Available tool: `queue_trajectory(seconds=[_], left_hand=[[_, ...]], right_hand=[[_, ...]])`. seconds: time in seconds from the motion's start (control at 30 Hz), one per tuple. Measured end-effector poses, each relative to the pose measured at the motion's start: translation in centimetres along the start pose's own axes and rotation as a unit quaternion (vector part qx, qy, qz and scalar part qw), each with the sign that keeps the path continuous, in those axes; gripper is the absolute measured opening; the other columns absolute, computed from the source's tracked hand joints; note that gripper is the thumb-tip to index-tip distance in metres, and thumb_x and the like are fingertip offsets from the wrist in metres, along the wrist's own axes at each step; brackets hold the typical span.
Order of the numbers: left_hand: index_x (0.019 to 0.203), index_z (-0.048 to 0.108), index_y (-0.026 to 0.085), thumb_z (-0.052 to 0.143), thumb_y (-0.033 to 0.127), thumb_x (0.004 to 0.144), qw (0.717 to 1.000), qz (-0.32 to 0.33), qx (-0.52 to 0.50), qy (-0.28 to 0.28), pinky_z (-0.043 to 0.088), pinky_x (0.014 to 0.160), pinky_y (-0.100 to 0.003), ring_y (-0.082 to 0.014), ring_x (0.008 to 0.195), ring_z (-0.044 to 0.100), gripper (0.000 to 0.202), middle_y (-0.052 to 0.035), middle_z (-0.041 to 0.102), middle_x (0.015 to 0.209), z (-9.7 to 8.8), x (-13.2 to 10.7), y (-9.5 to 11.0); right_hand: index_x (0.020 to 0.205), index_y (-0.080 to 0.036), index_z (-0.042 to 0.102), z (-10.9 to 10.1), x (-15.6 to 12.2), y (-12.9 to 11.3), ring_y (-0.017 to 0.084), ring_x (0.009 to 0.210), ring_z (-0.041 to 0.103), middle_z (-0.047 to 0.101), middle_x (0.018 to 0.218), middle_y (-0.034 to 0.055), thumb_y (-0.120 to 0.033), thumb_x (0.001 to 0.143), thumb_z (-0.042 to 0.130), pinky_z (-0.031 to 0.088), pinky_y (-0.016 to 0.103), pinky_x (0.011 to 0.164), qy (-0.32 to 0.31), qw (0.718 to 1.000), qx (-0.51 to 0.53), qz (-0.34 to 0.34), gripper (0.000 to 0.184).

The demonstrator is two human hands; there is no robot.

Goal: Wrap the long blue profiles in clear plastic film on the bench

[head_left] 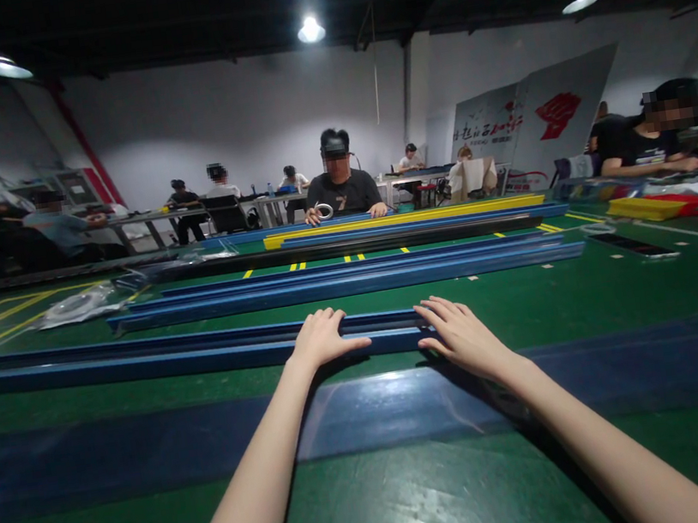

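Channel [194, 361], blue, dk. inside

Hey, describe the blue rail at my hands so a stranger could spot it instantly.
Start with the green surface and find the wide see-through strip lying across its near side. Just beyond it lies a long blue rail, with your left hand and right hand toward its right end. Unlike the other blue rails farther back, it runs out of the picture's left edge.
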State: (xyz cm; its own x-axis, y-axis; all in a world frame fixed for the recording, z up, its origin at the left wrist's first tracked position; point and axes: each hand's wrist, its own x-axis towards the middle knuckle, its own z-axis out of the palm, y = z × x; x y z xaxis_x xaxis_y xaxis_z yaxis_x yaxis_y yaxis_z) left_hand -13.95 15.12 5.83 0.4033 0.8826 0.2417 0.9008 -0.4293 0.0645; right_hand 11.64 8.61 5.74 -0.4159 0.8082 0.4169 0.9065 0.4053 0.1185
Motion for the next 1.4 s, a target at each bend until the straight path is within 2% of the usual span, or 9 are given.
queue_trajectory(seconds=[0.1,0.23,0.43,0.53,1.03,1.2,1.27,1.33,1.4], left_hand=[[0.111,0.054,0.017,0.034,0.081,0.062,1.000,0.006,0.002,0.007,0.036,0.088,-0.037,-0.0288,0.102,0.050,0.083,-0.0121,0.057,0.107,0.1,0.0,0.0],[0.110,0.055,0.018,0.035,0.081,0.061,1.000,0.006,-0.004,0.011,0.036,0.086,-0.038,-0.0293,0.101,0.050,0.082,-0.0120,0.057,0.106,0.0,-0.1,0.2],[0.110,0.054,0.019,0.035,0.080,0.062,1.000,0.003,0.001,0.013,0.036,0.087,-0.038,-0.0292,0.101,0.050,0.081,-0.0112,0.058,0.106,0.0,-0.2,0.3],[0.110,0.054,0.018,0.034,0.080,0.063,1.000,0.007,0.006,0.019,0.036,0.086,-0.038,-0.0295,0.100,0.051,0.080,-0.0114,0.058,0.105,0.2,-0.2,0.2],[0.111,0.053,0.016,0.029,0.080,0.065,0.999,0.020,0.023,0.035,0.037,0.086,-0.039,-0.0290,0.098,0.052,0.082,-0.0120,0.058,0.105,0.3,-0.4,0.3],[0.113,0.053,0.015,0.037,0.077,0.065,1.000,0.014,-0.004,0.018,0.036,0.089,-0.040,-0.0299,0.102,0.050,0.080,-0.0129,0.057,0.109,0.5,-0.3,0.1],[0.113,0.054,0.015,0.045,0.073,0.064,0.999,0.019,-0.046,-0.001,0.035,0.091,-0.040,-0.0297,0.105,0.049,0.076,-0.0125,0.055,0.113,-0.2,0.0,0.1],[0.107,0.058,0.017,0.052,0.066,0.066,0.993,0.033,-0.110,-0.003,0.037,0.090,-0.036,-0.0268,0.104,0.051,0.065,-0.0100,0.055,0.114,-2.0,0.2,0.3],[0.093,0.063,0.018,0.051,0.055,0.074,0.978,0.059,-0.189,0.062,0.041,0.085,-0.030,-0.0202,0.096,0.055,0.044,-0.0064,0.061,0.102,-5.2,-0.1,0.9]], right_hand=[[0.103,-0.016,0.054,-1.6,0.2,-0.8,0.022,0.100,0.048,0.056,0.105,0.0107,-0.045,0.083,0.045,0.037,0.034,0.084,-0.017,0.996,0.078,-0.033,0.036],[0.092,-0.020,0.056,-2.9,0.1,-1.8,0.019,0.088,0.052,0.057,0.093,0.0055,-0.048,0.077,0.053,0.040,0.028,0.073,-0.086,0.982,0.159,-0.062,0.032],[0.085,-0.020,0.058,-3.2,-0.1,-2.5,0.015,0.071,0.053,0.058,0.083,0.0018,-0.058,0.061,0.064,0.035,0.023,0.058,-0.174,0.968,0.170,-0.062,0.045],[0.081,-0.020,0.058,-2.8,-0.1,-2.7,0.014,0.067,0.052,0.057,0.079,0.0002,-0.056,0.059,0.067,0.032,0.022,0.054,-0.199,0.962,0.173,-0.069,0.043],[0.076,-0.019,0.055,-2.2,-0.1,-2.9,0.013,0.067,0.050,0.054,0.078,0.0000,-0.057,0.061,0.065,0.032,0.022,0.054,-0.188,0.965,0.165,-0.073,0.043],[0.078,-0.018,0.056,-1.9,-0.3,-2.8,0.015,0.069,0.052,0.056,0.080,0.0016,-0.059,0.061,0.064,0.033,0.023,0.055,-0.194,0.966,0.154,-0.077,0.045],[0.078,-0.018,0.057,-2.2,-0.1,-2.8,0.015,0.068,0.053,0.058,0.079,0.0020,-0.058,0.062,0.064,0.034,0.024,0.055,-0.189,0.968,0.147,-0.083,0.043],[0.079,-0.018,0.057,-3.4,0.3,-3.0,0.015,0.066,0.054,0.060,0.076,0.0023,-0.054,0.068,0.061,0.035,0.024,0.055,-0.158,0.972,0.148,-0.088,0.038],[0.081,-0.018,0.057,-5.8,0.6,-3.6,0.014,0.067,0.055,0.061,0.077,0.0030,-0.044,0.080,0.053,0.038,0.024,0.058,-0.077,0.974,0.185,-0.105,0.026]])
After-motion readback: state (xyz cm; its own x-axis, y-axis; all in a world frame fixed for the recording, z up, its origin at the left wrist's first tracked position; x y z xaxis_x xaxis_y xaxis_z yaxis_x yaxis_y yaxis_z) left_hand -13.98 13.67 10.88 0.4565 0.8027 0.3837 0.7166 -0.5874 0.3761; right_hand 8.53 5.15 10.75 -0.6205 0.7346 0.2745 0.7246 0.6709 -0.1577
